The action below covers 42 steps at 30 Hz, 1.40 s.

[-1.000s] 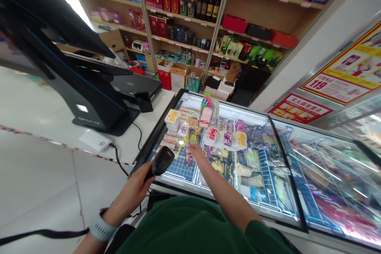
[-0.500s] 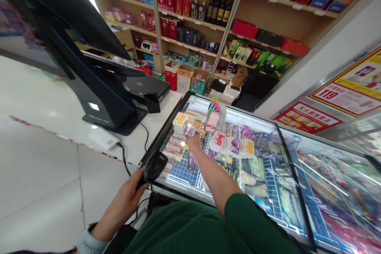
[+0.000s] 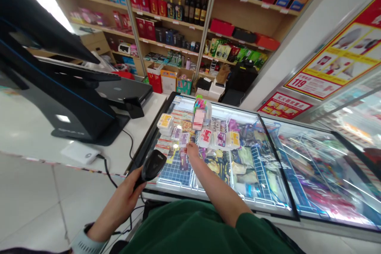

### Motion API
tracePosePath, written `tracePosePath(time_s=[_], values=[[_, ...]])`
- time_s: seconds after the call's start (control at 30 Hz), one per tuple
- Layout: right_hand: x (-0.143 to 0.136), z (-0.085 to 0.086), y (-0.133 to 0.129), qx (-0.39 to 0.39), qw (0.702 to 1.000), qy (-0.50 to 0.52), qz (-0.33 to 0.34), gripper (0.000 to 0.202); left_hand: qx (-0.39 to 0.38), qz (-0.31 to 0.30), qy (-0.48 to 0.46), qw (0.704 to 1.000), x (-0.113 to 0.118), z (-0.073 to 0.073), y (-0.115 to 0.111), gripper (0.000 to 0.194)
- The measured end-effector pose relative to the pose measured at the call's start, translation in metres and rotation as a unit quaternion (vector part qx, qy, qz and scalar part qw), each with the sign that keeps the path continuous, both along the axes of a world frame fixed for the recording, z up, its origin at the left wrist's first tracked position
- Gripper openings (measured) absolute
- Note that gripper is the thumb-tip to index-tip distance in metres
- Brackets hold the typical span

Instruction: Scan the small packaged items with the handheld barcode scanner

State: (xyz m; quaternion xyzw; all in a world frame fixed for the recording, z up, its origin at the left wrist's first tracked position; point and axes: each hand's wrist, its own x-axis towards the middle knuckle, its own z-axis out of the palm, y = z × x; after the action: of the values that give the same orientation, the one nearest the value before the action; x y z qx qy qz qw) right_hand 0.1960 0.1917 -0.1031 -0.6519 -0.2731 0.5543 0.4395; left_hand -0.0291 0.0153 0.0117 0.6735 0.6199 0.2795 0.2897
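At the freezer [image 3: 240, 113], the left hand [image 3: 125, 195] grips a scanner [image 3: 154, 165] beside the right hand [image 3: 193, 152], fingers drawn in at a tub [image 3: 184, 139], hold unclear.

Retail shop interior, viewed from behind the checkout. A black sales terminal [image 3: 80, 99] stands on the white tabletop [image 3: 119, 151] at left, and a black handheld scanner [image 3: 154, 164] is held beside it. Chest freezers with glass lids [image 3: 250, 121] extend to the right, packaged food visible beneath the glass. Wooden display shelves [image 3: 175, 22] at the far side carry bottles [image 3: 195, 8], gift boxes [image 3: 223, 27] and bagged goods [image 3: 222, 50], with small price labels along the shelf edges.
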Motion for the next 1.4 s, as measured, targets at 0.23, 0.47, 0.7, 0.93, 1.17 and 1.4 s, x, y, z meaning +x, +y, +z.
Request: tracePosePath(time_s=[0.23, 0.47, 0.7, 0.93, 1.17, 1.4], values=[[0.055, 0.033, -0.048, 0.091, 0.994, -0.061, 0.015, 0.012, 0.023, -0.095, 0.028, 0.995, 0.04, 0.016, 0.026, 0.046], [0.091, 0.061, -0.077, 0.157, 0.986, -0.056, 0.004, 0.013, 0.038, -0.159, 0.032, 0.986, 0.08, 0.032, 0.039, 0.045], [0.107, 0.057, -0.087, 0.171, 0.983, -0.062, 0.01, 0.015, 0.04, -0.177, 0.041, 0.983, 0.093, 0.028, 0.042, 0.047], [0.113, 0.052, -0.09, 0.178, 0.981, -0.079, 0.017, 0.017, 0.036, -0.184, 0.041, 0.981, 0.098, 0.031, 0.044, 0.048], [0.111, 0.053, -0.092, 0.176, 0.981, -0.079, 0.02, 0.017, 0.031, -0.19, 0.064, 0.979, 0.099, 0.031, 0.041, 0.048], [0.105, 0.052, -0.092, 0.121, 0.992, 0.033, -0.027, 0.013, 0.047, -0.181, 0.061, 0.981, 0.095, 0.029, 0.039, 0.047]])
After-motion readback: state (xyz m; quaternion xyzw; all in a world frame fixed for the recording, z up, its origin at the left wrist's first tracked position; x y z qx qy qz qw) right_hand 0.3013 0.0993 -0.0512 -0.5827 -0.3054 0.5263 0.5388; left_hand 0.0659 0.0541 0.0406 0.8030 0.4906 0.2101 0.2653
